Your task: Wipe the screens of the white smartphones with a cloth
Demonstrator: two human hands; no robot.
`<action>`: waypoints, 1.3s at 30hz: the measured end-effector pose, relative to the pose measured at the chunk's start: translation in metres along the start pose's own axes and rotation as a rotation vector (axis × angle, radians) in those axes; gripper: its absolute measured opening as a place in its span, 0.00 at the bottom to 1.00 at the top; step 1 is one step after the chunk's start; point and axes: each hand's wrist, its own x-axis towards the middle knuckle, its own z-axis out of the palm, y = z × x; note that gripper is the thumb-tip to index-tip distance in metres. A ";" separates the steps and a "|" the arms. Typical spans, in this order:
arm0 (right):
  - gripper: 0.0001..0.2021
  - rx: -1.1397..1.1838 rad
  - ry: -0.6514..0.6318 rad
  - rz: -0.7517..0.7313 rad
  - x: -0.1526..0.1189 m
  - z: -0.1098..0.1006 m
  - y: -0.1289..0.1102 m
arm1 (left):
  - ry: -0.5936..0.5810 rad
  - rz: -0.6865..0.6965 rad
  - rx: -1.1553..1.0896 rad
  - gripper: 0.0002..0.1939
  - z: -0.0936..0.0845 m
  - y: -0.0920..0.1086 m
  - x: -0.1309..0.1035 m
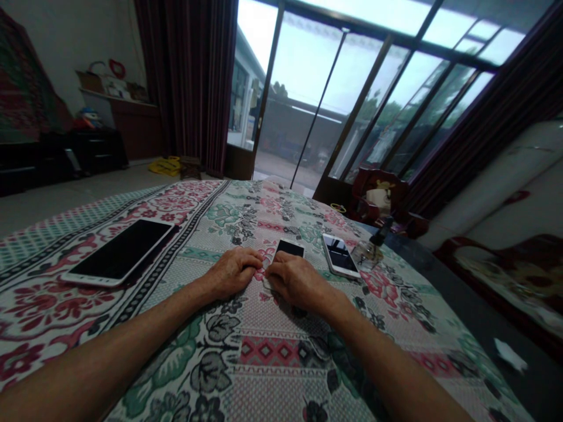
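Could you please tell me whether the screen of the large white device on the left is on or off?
Off, it seems: the large white device lies face up, its whole screen plain black.

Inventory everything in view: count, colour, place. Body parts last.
Large phone: one, white frame, black screen, table left
Middle phone: one, pale frame, partly under right hand
Right phone: one, white, table right
Dark-topped object: one, beyond right phone, unclear
Tablecloth: one, white, red, green, black floral
Curtains: two, dark purple, flanking glass doors
Glass doors: dark frames, ahead
Cabinets: black and red-brown, far left
Yellow item: one, floor, far left
Chair: one, dark red, beyond table
Left hand: one, bare, on cloth
Right hand: one, bare, on middle phone
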 end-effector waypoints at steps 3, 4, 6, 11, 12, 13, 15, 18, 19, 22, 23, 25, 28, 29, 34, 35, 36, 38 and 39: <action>0.10 -0.009 -0.007 0.043 0.002 -0.001 -0.002 | 0.005 0.008 0.000 0.16 0.000 0.000 0.000; 0.10 0.001 -0.011 0.026 0.002 -0.001 -0.002 | 0.006 0.008 0.001 0.16 0.000 0.001 0.000; 0.09 0.039 -0.028 -0.044 0.001 -0.003 -0.001 | 0.005 0.000 0.002 0.15 -0.001 0.003 0.000; 0.07 0.132 -0.097 -0.144 -0.003 -0.010 0.006 | -0.050 0.043 -0.020 0.13 -0.005 0.008 0.000; 0.07 0.146 -0.103 -0.156 -0.003 -0.011 0.008 | -0.056 0.051 -0.022 0.12 -0.005 0.008 0.000; 0.07 0.156 -0.106 -0.167 -0.004 -0.011 0.010 | -0.058 0.054 -0.021 0.11 -0.005 0.009 -0.001; 0.06 0.159 -0.104 -0.171 -0.004 -0.010 0.013 | -0.063 0.052 -0.016 0.10 -0.005 0.008 -0.001; 0.07 0.124 -0.043 -0.107 -0.003 -0.003 0.014 | -0.070 0.044 -0.026 0.10 -0.005 0.008 -0.002; 0.07 0.106 -0.009 -0.071 -0.002 0.000 0.013 | -0.070 0.043 -0.035 0.10 -0.005 0.008 -0.002; 0.09 0.073 0.064 -0.009 0.000 0.006 0.011 | -0.067 0.042 -0.057 0.11 -0.005 0.007 -0.002; 0.09 0.068 0.060 -0.019 0.001 0.006 0.010 | -0.061 0.039 -0.059 0.12 -0.005 0.007 -0.002; 0.09 0.063 0.029 -0.066 0.001 0.004 0.008 | -0.045 0.028 -0.054 0.13 -0.004 0.006 -0.002; 0.11 0.074 -0.013 -0.129 -0.001 -0.001 0.007 | -0.034 0.046 -0.048 0.13 -0.004 0.005 -0.002; 0.11 0.081 -0.022 -0.141 -0.002 -0.003 0.007 | -0.033 0.065 -0.050 0.14 -0.004 0.005 -0.002; 0.10 0.097 -0.092 -0.163 -0.006 -0.012 0.013 | -0.046 0.158 -0.050 0.15 -0.004 0.004 -0.002; 0.10 0.102 -0.104 -0.161 -0.008 -0.012 0.015 | -0.052 0.165 -0.044 0.15 -0.004 0.004 -0.002; 0.09 0.109 -0.111 -0.159 -0.008 -0.013 0.017 | -0.053 0.171 -0.038 0.15 -0.003 0.003 -0.002; 0.08 0.121 -0.106 -0.156 -0.009 -0.013 0.019 | -0.047 0.181 -0.033 0.14 -0.003 0.001 -0.002; 0.08 0.124 -0.096 -0.158 -0.009 -0.012 0.019 | -0.045 0.186 -0.031 0.14 -0.002 0.001 -0.002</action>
